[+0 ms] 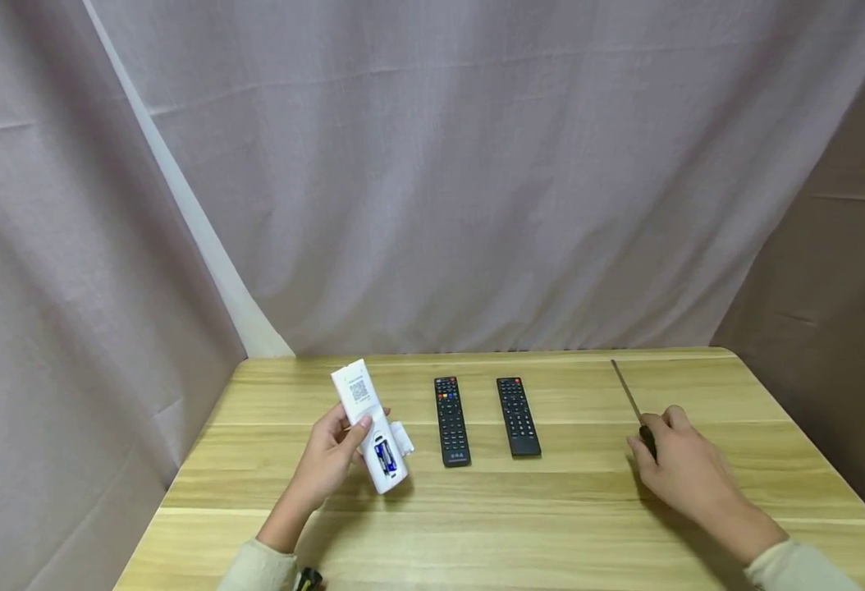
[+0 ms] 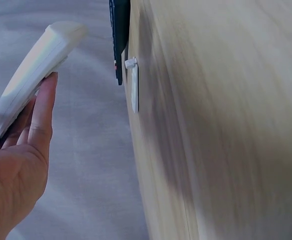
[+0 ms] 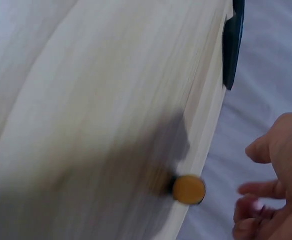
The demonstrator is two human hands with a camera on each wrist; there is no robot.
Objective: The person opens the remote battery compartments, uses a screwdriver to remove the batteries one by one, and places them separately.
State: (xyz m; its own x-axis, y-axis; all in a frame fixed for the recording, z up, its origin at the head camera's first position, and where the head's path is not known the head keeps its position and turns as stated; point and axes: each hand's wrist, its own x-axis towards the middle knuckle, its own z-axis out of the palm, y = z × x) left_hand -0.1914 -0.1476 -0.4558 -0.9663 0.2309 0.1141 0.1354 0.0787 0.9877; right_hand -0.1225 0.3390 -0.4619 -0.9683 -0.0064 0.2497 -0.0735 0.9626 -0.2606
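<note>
Left hand (image 1: 327, 453): grips white remote (image 1: 381, 428)
Right hand (image 1: 685, 461): fingers loose, empty, right of remote
Batteries (image 1: 386, 458): might spill if tipped

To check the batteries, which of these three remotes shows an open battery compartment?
The white remote in the left hand: its batteries show; both black remotes lie buttons up.

And there's a QR code (image 1: 359, 391) on the white remote (image 1: 377, 422) (tiny print beside it, illegible); left black remote (image 1: 451, 423), right black remote (image 1: 519, 417): unreadable markings!
</note>
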